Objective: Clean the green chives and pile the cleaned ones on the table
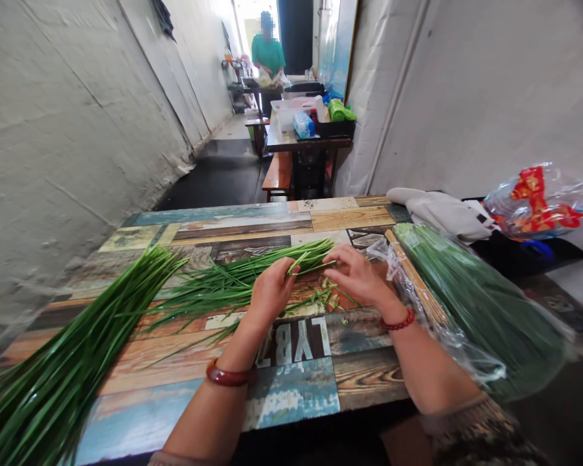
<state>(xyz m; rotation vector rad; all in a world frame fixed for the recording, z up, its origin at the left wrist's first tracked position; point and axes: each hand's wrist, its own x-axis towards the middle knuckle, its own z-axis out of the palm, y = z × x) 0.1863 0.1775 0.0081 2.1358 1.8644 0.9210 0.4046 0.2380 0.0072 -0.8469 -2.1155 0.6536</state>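
Note:
My left hand (274,288) is closed on a few garlic chives (298,262), their pale cut ends pointing right. Beneath it lies a loose pile of chives (214,278), leaves trailing left. At the pile's stem ends is my right hand (354,275), its thumb and fingers curled but apart, and I see nothing held between them. Small trimmed scraps (325,294) are scattered on the table just below the hands. A large bunch of chives (87,343) rests along the left side of the table.
On the right lie a bagged bunch of chives (466,304) and a plastic bag of wooden skewers (418,278). Behind them are a grey cloth item (449,210) and a red-printed clear bag (539,200). A person (268,52) in green stands far back, beyond another table (311,144).

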